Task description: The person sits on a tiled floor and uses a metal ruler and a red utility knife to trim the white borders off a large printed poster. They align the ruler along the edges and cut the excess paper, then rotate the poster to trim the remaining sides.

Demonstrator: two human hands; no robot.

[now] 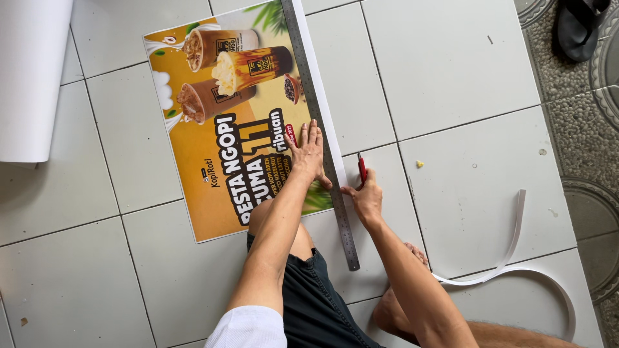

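beside the right hand (366,200) (red cutter (362,169) in grip), curled paper strip (516,238) on tiles (451,71)

Both bare arms reach forward from near the body. The left hand (308,154) lies flat, palm down, fingers spread and pointing far. Just to its right, the right hand (366,198) is curled closed in a grip, wrist bent slightly.

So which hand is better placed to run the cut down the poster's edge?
Probably the right hand: it already holds the red knife against the far side of the metal ruler. The left hand lies flat on the poster and ruler, pinning them.
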